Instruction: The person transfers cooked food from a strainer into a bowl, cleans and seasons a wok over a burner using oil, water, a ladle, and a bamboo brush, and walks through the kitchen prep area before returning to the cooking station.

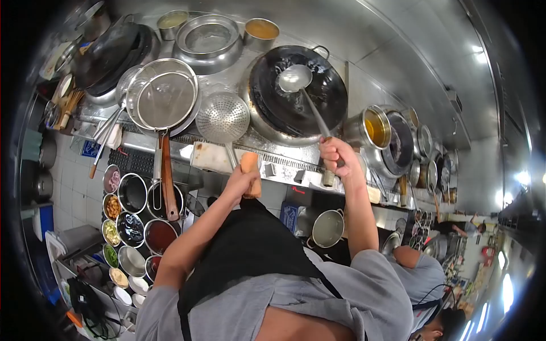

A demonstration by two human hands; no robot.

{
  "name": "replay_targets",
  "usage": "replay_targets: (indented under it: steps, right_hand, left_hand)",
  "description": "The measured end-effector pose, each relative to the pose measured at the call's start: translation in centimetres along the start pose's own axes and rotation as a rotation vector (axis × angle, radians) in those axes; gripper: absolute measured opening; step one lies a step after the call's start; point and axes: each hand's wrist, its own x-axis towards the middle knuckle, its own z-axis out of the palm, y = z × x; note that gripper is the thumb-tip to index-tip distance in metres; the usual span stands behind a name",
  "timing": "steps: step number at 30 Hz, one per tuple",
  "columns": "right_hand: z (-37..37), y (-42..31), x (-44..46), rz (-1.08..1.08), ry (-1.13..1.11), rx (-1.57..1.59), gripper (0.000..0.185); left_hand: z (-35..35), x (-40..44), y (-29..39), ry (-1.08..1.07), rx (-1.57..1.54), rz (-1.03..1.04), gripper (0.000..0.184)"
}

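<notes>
Leftmost, a mesh strainer [162, 94] sits on the steel tabletop [228, 81], its wooden handle [167, 182] jutting past the front edge. Just beside it lies a holed skimmer [223, 116], whose shaft runs down to the left hand [243, 181]. That hand is curled around a tan roll [250, 165] in front of the edge; whether it grips the shaft too cannot be told. A narrow strip of tabletop separates skimmer and black wok [267, 85]. White marks on a blue box [289, 217] below are too small to read. The ladle's [295, 78] bowl is inside the wok; its handle slants over the rim into the right hand [336, 156], fingers wrapped round it, near a pot [351, 128] of yellow liquid.
</notes>
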Motion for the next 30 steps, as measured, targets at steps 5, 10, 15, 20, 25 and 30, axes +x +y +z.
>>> replay_targets:
  steps: [5,10,15,20,25,30]
  right_hand:
    - [-2.9,2.5,-2.7,-0.200,0.393,-0.865,0.027]
    - [-12.2,6.9,-0.1,-0.677,0.757,-1.650,0.024]
    - [-14.7,9.3,-0.7,-0.367,0.491,-0.919,0.026]
    - [-24.2,15.3,0.3,0.097,0.159,-0.286,0.049]
    - [-40.0,25.6,9.9,-0.102,0.303,-1.859,0.062]
    - [-47.3,28.9,13.7,-0.055,0.437,-1.993,0.057]
  left_hand:
    - [2.6,7.9,-3.7,0.118,0.338,0.049,0.049]
    - [3.8,13.4,-7.1,0.239,0.810,0.242,0.050]
    - [5.8,11.2,-6.7,0.271,1.000,0.277,0.053]
    - [6.0,10.5,-7.0,0.348,1.147,0.458,0.055]
    - [6.2,10.8,-7.4,0.376,1.060,0.306,0.066]
    - [8.0,6.3,-5.8,0.503,0.899,0.390,0.063]
